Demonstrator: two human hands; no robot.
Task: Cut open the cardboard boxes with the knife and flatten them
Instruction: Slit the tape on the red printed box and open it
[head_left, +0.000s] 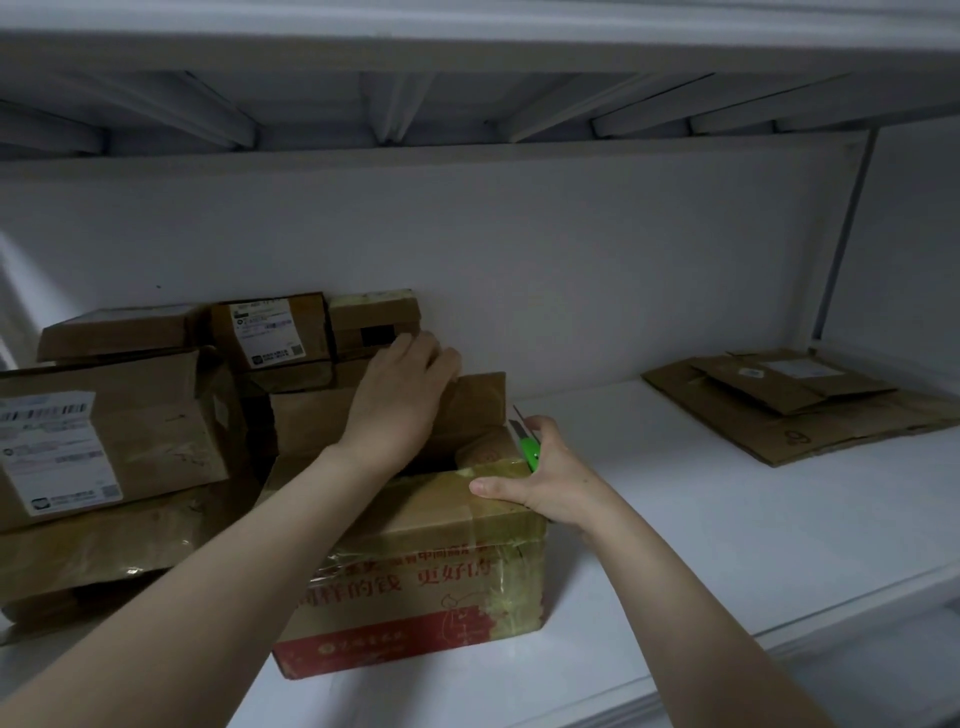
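**Station Status: Box Opening on the White Shelf**

The printed cardboard box (415, 587), with red lettering and yellowed tape, stands on the white shelf (675, 519) directly in front of the person. Its top is partly open, and the rear flap (475, 402) stands upright.

- Left hand (400, 395): lies over the rear flap, fingers bent across its upper edge. The thumb is hidden.
- Right hand (550, 478): fingers are wrapped round the green knife (530, 449) at the box's right top corner, with the blade end pointing up and away. The thumb lies flat along the taped near edge of the box.

Unopened boxes (104, 441) with shipping labels are stacked to the left, touching the printed box. Flattened cardboard (800, 410) lies well apart on the shelf's right end.
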